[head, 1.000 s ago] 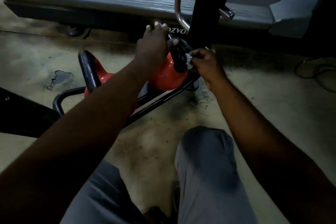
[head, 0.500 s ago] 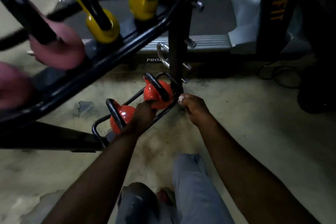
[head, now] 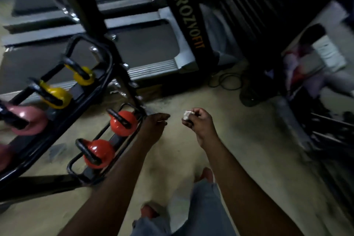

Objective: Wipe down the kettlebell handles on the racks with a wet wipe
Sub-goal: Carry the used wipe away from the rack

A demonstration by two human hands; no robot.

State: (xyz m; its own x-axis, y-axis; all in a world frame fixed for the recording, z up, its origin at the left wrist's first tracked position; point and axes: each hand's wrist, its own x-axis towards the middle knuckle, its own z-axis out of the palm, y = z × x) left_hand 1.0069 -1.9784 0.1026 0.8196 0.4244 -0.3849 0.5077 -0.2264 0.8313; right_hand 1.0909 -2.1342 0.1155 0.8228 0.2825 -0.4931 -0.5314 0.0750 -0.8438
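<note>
Between handles, my right hand (head: 199, 123) pinches the balled wet wipe (head: 186, 116) mid-frame, my left hand (head: 156, 122) slack and empty (just right of the red kettlebells (head: 122, 126)), so I'd likely reach left for the yellow kettlebells (head: 57, 96).

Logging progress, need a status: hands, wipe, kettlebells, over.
Left hand open, by the rack end. Right hand pinches balled wipe, clear of red kettlebells. Nothing in the way.

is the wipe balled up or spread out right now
Balled up: the wet wipe shows as a small white wad pinched in the right hand, not spread flat.
</note>
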